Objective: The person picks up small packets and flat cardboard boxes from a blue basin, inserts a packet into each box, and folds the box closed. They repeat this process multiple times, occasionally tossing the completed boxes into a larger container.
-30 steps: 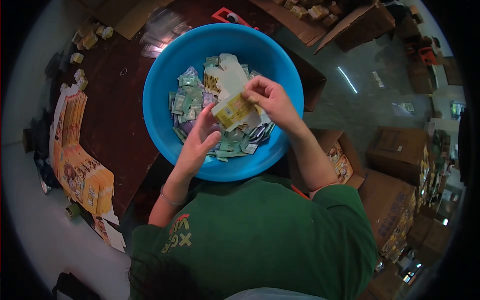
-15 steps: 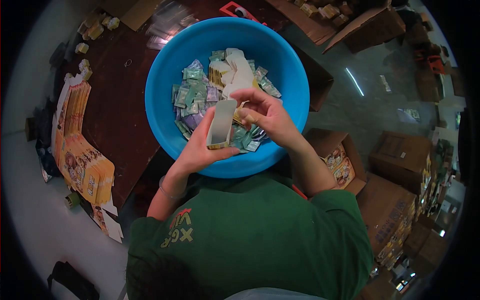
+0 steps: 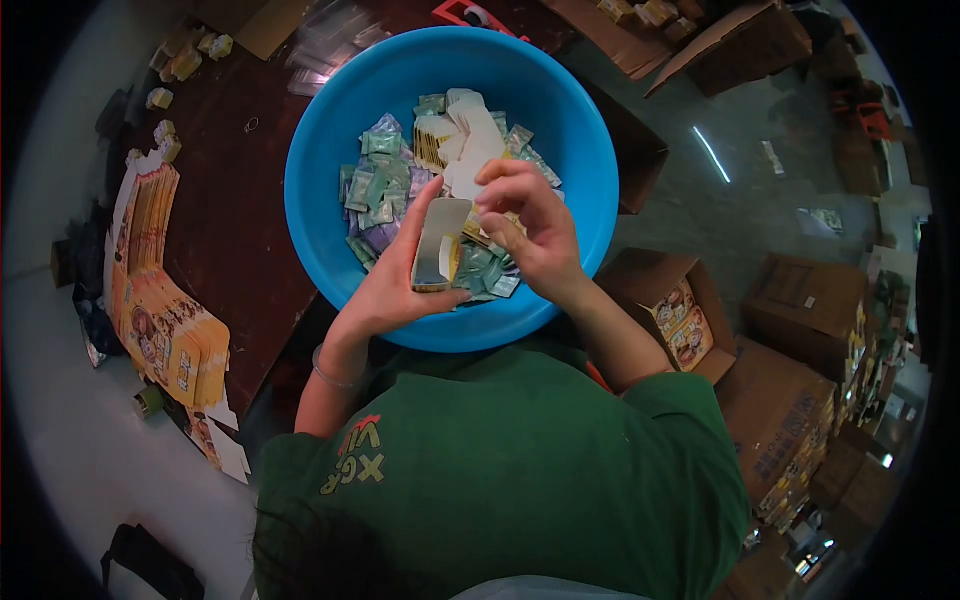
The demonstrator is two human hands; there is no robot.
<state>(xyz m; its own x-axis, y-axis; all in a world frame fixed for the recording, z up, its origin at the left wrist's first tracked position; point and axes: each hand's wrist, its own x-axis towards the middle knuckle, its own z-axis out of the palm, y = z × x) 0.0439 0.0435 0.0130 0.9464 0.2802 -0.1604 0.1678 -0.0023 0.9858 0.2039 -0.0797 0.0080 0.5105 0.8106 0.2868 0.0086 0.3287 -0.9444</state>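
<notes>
My left hand [image 3: 385, 285] is closed around a small carton [image 3: 438, 240], white-grey inside, its open top facing up. One flap stands raised on its far side, and a yellow-edged flap shows on the right. My right hand [image 3: 535, 225] hovers just right of the carton, fingers loosely curled and apart from the thumb, with nothing visible between them. Below both hands is a blue basin [image 3: 600, 180] with many small green and purple sachets [image 3: 385, 190] in it. A stack of flattened white and yellow cartons [image 3: 470, 125] lies on the sachets.
Printed flat cartons [image 3: 170, 330] are stacked along the left of the dark red table [image 3: 220, 190]. Clear plastic sleeves [image 3: 335, 45] and a red tape dispenser [image 3: 470, 15] lie beyond the basin. Cardboard boxes [image 3: 775, 420] crowd the floor at right, one open box [image 3: 655, 300] near my right elbow.
My right hand has drawn slightly away from the carton's edge, and its fingers have opened. The yellow-edged flap now shows inside the carton's right side. My left hand keeps its hold.
</notes>
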